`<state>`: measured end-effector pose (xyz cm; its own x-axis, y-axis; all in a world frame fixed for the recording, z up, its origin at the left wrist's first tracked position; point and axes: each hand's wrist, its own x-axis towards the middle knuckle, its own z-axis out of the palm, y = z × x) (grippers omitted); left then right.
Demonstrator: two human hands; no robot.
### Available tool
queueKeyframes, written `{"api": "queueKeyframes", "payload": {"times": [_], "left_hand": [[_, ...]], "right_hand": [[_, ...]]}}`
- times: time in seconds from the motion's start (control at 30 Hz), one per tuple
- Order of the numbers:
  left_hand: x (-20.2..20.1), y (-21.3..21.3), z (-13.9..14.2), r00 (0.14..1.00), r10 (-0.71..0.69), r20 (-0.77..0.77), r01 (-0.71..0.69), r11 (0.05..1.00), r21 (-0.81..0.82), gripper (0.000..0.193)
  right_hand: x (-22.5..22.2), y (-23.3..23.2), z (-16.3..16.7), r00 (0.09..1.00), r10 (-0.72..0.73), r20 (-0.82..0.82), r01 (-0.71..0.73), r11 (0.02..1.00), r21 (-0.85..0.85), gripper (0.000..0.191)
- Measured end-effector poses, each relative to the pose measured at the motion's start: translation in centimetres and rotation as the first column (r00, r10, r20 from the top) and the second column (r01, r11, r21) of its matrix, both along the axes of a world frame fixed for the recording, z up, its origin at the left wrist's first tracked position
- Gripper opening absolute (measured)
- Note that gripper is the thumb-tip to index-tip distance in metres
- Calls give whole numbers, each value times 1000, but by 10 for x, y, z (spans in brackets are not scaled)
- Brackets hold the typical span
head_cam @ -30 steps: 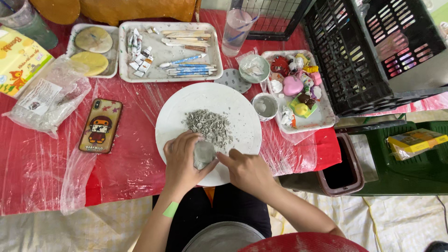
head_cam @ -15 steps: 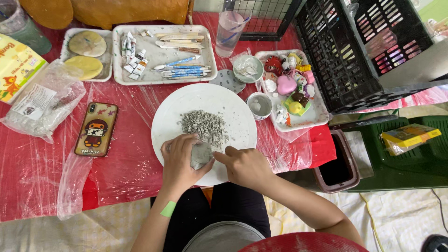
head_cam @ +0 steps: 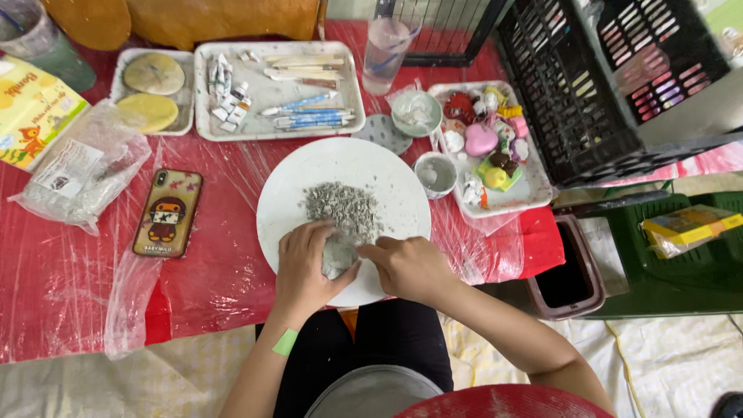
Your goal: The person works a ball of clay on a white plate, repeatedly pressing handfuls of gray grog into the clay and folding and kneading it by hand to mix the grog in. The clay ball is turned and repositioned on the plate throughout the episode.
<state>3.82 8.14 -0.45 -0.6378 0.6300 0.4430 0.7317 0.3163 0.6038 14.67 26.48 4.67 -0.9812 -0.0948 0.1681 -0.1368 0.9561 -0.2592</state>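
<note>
Moved: both your hands sit a bit lower on the plate than a second ago, and the grey pile looks a little wider.
Head view, left hand: your left hand [head_cam: 303, 267] curls its fingers around the grey clay lump [head_cam: 337, 254] and holds it tight.
Head view, right hand: your right hand [head_cam: 409, 267] pinches at the side of the lump with fingers close together.
Where the clay is: the lump is at the near edge of the white plate [head_cam: 288, 179], touching the pile of grey crumbs [head_cam: 342, 207].
How to do it well: I think you should keep the lump over the plate so the bits drop on the pile. Pull off small bits, not big ones. Hold the lump firm but do not squash it.
Watch out: the plate's near rim hangs close to your lap, so bits could fall off there.
Count, hands: two.
Count, plates: one white plate.
Count, trays: three, a small tray [head_cam: 119, 87] with two round discs, a middle tray [head_cam: 348, 71] with tubes and tools, and a right tray [head_cam: 534, 190] with little coloured figures.
Count, small bowls: two, one bowl [head_cam: 416, 111] farther away and one bowl [head_cam: 436, 174] beside the plate.
Count, phones: one phone [head_cam: 168, 213] on the red table cover [head_cam: 62, 271].
Count, cups: one clear cup [head_cam: 385, 54].
Count, crates: one black crate [head_cam: 588, 85].
</note>
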Motion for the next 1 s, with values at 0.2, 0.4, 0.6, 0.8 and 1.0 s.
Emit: {"api": "queueKeyframes", "payload": {"times": [0.2, 0.4, 0.6, 0.8, 1.0], "left_hand": [[-4, -1, 6, 999, -24, 29, 24, 1000, 9, 70], [-6, -1, 9, 999, -11, 35, 11, 1000, -2, 74], [-10, -3, 8, 996, -29, 87, 30, 1000, -9, 78], [-11, -2, 12, 997, -18, 75, 17, 1000, 7, 76], [-13, -4, 13, 996, -37, 87, 37, 999, 0, 76]], "right_hand": [[-20, -7, 0, 999, 29, -12, -30, 999, -44, 36], [1, 5, 12, 997, 21, 72, -19, 999, -39, 35], [-13, -11, -4, 1000, 4, -7, -4, 998, -59, 41], [-26, -13, -5, 999, 5, -52, -10, 995, -103, 32], [-5, 2, 11, 999, 13, 41, -11, 999, -30, 29]]}}
